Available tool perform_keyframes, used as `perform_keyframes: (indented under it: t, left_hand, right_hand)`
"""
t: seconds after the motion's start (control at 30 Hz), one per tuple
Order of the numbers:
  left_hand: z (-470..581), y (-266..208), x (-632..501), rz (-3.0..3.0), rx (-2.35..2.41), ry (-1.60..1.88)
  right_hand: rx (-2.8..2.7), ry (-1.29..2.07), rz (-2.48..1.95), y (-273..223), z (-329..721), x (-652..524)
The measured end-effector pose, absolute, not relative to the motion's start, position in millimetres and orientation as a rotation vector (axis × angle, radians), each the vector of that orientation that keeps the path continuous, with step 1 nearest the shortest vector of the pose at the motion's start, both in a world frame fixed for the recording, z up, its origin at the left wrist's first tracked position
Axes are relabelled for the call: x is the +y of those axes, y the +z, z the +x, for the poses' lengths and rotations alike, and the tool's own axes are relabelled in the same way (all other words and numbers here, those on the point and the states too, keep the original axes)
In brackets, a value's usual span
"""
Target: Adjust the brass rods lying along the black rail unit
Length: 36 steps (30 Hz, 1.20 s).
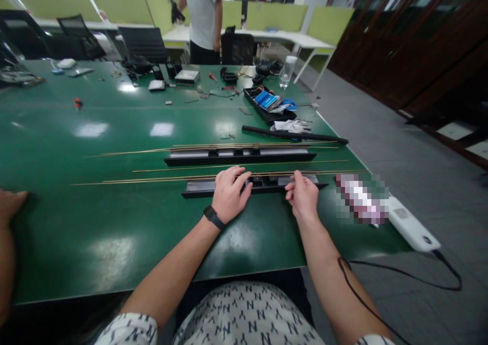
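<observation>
My left hand (231, 192), with a dark watch on its wrist, lies fingers apart over the nearer long black channel (263, 189). Its fingertips rest at the thin brass-coloured rods (152, 179) along the channel's top. To the right, my right hand (303, 195) is closed, with thumb and forefinger pinched at the same rods. How many rods it grips is hidden. A single loose rod (171, 169) lies just beyond. Parallel to it sits a second black channel (238, 158) with pale strips inside and more rods along its far edge.
A black tube (293, 134), white gloves (292, 126) and a black tray of blue items (267, 106) lie farther back. At right, a white device (414, 223) trails a cable beside my right arm. Another person's hand (11, 202) is at the left edge; one person (204, 20) stands behind the table.
</observation>
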State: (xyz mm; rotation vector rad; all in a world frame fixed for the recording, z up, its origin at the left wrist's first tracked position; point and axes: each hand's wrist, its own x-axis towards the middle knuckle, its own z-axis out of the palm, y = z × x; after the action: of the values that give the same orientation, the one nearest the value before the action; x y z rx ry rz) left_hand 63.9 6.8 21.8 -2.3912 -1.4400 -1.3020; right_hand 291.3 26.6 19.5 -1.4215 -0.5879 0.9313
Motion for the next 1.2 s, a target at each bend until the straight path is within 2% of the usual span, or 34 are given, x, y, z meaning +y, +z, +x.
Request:
perform_keyframes:
  t: [0.3,1.2]
  left_hand:
    - [56.3,3.4,8.0,-2.363,-1.554,-1.208]
    - [50.8,-7.1,10.3,-2.38,-1.527,-1.157]
  right_hand:
    - [-0.602,0.965,-1.413,17.8,292.6,27.6]
    - [-0.603,0.986,-1.303,8.0,304.0,29.0]
